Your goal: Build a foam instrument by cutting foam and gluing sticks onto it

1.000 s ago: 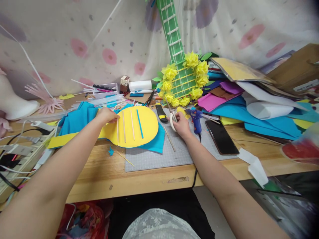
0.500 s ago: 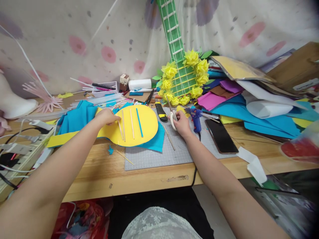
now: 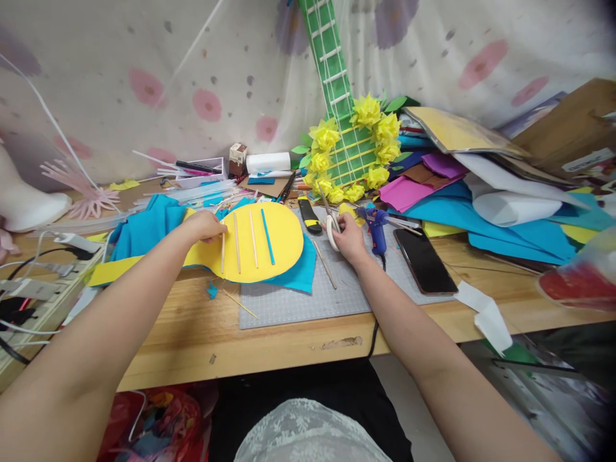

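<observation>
and here's the yellow board [image 3: 287,240], guitar-shaped, lying flat over the worktop [image 3: 183,350] and the grey mat [image 3: 289,314], blue paper [image 3: 304,269] peeking from beneath. across its round end: the blue stick [image 3: 268,237], two pale sticks [image 3: 253,240], and furthest left, the end stick [image 3: 222,255], with the left hand [image 3: 206,226] right on its top, fingertips closed together, seemingly pinching it.

so the row counts four; whether any is glued, can't tell. no strings, no flowers on this one, while the green guitar [image 3: 334,83] behind wears both, so i'd call the yellow one part-made.

over to the right hand [image 3: 349,237]: its grip is wrapped round the scissors [image 3: 332,234], blades pointing away, beside the glue gun [image 3: 378,234].

containers now! the white tray [image 3: 219,168] at the back holds pens; the small carton [image 3: 237,159] keeps its contents hidden. far right, a clear cup [image 3: 577,282], blurred, shows something red. and below the worktop, a red bag [image 3: 190,420] bulging with colourful scraps.
</observation>
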Tool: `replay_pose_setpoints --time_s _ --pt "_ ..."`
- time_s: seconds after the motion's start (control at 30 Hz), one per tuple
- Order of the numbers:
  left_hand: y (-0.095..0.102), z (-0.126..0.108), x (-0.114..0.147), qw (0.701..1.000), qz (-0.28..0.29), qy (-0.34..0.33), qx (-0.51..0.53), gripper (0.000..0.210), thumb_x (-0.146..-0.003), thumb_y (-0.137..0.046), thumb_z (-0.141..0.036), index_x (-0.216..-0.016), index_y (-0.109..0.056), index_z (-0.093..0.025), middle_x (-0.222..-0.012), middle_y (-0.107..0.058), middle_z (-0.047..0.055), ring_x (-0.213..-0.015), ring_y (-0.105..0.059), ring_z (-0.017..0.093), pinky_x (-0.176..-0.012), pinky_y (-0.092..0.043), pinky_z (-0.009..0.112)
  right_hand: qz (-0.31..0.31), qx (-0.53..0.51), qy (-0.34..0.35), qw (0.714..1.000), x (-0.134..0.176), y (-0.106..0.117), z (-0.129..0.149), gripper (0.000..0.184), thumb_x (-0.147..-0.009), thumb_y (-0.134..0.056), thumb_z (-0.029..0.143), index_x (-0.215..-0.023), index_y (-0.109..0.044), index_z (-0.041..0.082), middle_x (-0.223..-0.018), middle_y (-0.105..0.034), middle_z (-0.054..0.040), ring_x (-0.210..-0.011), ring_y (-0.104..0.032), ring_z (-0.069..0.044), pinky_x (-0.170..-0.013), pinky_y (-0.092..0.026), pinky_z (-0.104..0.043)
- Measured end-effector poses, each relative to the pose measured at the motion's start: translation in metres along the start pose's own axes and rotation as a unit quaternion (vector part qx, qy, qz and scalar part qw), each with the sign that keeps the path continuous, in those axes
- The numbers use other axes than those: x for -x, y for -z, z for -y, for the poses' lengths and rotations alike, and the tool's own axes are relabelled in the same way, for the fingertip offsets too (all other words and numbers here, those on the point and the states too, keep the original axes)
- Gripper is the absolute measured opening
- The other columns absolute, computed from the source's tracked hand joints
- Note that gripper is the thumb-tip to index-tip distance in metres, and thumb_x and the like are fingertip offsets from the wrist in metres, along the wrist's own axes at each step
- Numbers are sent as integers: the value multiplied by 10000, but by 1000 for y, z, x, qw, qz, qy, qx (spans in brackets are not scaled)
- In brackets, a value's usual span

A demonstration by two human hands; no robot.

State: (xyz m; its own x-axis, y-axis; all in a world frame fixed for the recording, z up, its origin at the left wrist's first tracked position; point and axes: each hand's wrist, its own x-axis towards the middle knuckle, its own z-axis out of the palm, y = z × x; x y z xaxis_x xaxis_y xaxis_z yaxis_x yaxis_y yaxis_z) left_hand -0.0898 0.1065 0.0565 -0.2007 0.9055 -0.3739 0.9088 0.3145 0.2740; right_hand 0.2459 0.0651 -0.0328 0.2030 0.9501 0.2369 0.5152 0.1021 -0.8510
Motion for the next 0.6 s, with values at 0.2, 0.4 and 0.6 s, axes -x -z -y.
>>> replay_pose_setpoints --time_s 0.2,0.4,0.6 --pt "0 -3 2 999 -2 -6 -54 152 -584 -607 -306 -532 -549 -176 -496 -557 67 -463 -541 183 -457 -412 270 2 5 0 1000 1 0 0 373 -649 -564 557 -718 -417 222 -661 -562 0 -602 -510 -157 -560 -359 -267" --pt "1 -6 4 999 11 0 -37 129 -582 -606 -272 -539 -535 -173 -478 -539 47 -469 -543 175 -471 -423 265 -8 9 2 1000 1 0 0 374 -647 -570 556 -718 -418 221 -673 -558 -1 -629 -524 -164 -578 -365 -273" --pt "0 -9 4 998 20 6 -53 171 -613 -599 -303 -529 -522 -175 -489 -541 47 -477 -550 171 -473 -418 258 1 -1 2 1000 2 1 2 355 -654 -573 530 -717 -409 221 -677 -559 5 -635 -524 -155 -588 -369 -267"
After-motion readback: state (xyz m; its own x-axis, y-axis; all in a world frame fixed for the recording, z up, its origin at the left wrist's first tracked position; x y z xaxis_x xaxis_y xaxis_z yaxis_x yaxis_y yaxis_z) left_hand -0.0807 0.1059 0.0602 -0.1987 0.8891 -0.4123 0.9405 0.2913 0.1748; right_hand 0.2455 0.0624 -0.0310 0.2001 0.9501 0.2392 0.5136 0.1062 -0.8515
